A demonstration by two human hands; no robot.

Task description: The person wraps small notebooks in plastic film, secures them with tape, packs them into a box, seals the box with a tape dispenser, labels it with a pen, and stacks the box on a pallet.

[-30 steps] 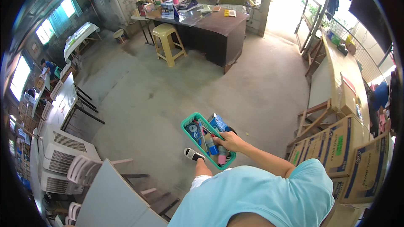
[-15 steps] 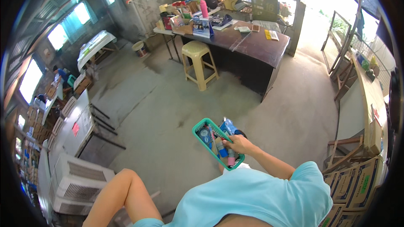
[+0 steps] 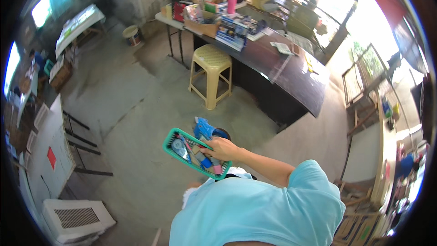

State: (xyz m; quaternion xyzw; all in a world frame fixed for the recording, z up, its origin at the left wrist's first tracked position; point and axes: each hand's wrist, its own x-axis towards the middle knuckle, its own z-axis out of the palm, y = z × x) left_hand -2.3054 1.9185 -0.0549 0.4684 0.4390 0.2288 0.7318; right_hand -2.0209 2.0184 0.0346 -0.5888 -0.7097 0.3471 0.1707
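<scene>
My right hand (image 3: pixel 221 148) is closed on the long rim of a green plastic basket (image 3: pixel 196 169), held tilted in front of my waist. Inside lie a round blue-and-grey item (image 3: pixel 178 146), some pens, a small container with a blue part (image 3: pixel 206 162) and a pink-ended item (image 3: pixel 217 169). Just past the knuckles show a crumpled blue packet (image 3: pixel 203 128) and a dark, round-rimmed thing (image 3: pixel 222 133); whether the hand also grips these is hidden. My left hand is out of the picture.
A cream plastic stool (image 3: pixel 212 66) stands ahead, beside a dark desk (image 3: pixel 298 86) loaded with papers and boxes. Along the left are a white table (image 3: pixel 50 146) and a white slatted appliance (image 3: pixel 77 218). A long bench (image 3: pixel 384 155) and cardboard cartons (image 3: pixel 357 230) line the right side.
The view has shifted, bringing the stool and desk closer. The basket has moved left in the picture and turned more level, still in my right hand. My bent left arm has left the view.
</scene>
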